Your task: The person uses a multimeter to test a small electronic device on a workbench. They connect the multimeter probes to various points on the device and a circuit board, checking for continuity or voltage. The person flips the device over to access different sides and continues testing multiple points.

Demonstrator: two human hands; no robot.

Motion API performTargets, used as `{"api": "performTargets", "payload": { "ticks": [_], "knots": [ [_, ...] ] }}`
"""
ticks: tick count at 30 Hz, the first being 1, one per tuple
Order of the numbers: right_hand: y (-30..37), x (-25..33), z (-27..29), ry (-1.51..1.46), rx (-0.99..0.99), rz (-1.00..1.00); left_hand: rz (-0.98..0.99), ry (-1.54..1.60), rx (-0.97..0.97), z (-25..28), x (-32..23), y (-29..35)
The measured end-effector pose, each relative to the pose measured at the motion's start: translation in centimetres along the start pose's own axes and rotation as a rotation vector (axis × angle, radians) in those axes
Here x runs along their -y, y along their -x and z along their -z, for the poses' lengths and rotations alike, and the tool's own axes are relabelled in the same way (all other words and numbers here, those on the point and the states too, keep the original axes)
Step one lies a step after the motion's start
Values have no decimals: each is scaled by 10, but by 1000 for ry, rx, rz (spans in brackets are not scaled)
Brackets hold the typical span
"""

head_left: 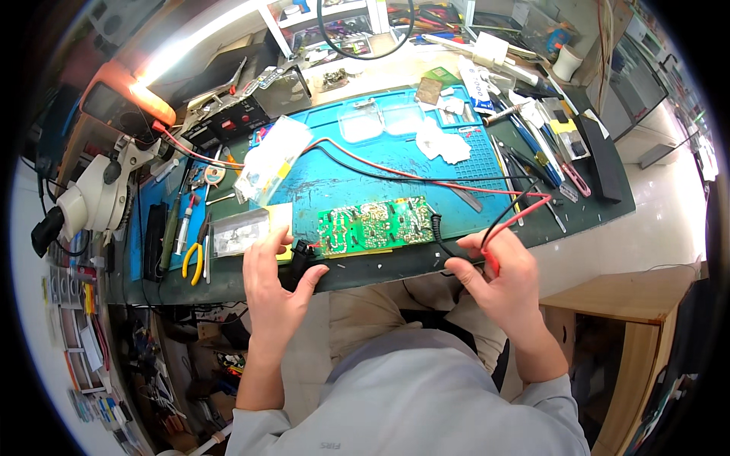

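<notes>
A green circuit board (374, 226) lies solder side up along the near edge of the bench. My left hand (275, 275) is at its left end, thumb and fingers spread apart around a black connector piece (301, 262), with no clear grip on it. Right of the board, my right hand (503, 285) is closed around a red test probe (491, 263), whose red lead loops up from the hand. A black lead (502, 220) also runs down to this hand; whether a second probe is in it, I cannot tell. A coiled black cord (436, 228) leaves the board's right end.
An orange multimeter (125, 102) stands at the far left, near a microscope arm (106, 186). Yellow-handled pliers (193, 262) and a clear parts box (239, 232) lie left of the board. On the blue mat (334, 182) are clear trays (380, 121) and crumpled tissue (443, 143). Tools crowd the right.
</notes>
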State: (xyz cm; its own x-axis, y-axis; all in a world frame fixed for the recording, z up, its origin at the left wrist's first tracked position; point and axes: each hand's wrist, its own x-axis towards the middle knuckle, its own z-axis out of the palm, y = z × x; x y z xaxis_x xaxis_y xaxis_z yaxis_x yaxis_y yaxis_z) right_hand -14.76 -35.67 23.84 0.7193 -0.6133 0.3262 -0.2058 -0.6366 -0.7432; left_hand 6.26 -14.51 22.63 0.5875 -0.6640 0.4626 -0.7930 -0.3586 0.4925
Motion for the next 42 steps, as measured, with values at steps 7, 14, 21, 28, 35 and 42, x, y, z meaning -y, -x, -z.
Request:
{"api": "performTargets", "payload": {
  "ticks": [7,14,21,28,35,42],
  "knots": [
    [-4,-3,-7,77,63,-11,-92,-111,122,8,3,-17],
    [-7,-2,-8,95,75,-12,-30,-137,292,16,-1,-31],
    [-7,-1,-10,83,47,-21,-66,-52,394,21,0,-49],
    [-6,-4,-10,80,24,-10,-74,0,504,22,6,-58],
    [-7,-2,-10,82,30,-12,-112,30,514,21,6,-62],
    [-7,-5,-11,62,14,7,-100,45,532,21,9,-64]
  ]
}}
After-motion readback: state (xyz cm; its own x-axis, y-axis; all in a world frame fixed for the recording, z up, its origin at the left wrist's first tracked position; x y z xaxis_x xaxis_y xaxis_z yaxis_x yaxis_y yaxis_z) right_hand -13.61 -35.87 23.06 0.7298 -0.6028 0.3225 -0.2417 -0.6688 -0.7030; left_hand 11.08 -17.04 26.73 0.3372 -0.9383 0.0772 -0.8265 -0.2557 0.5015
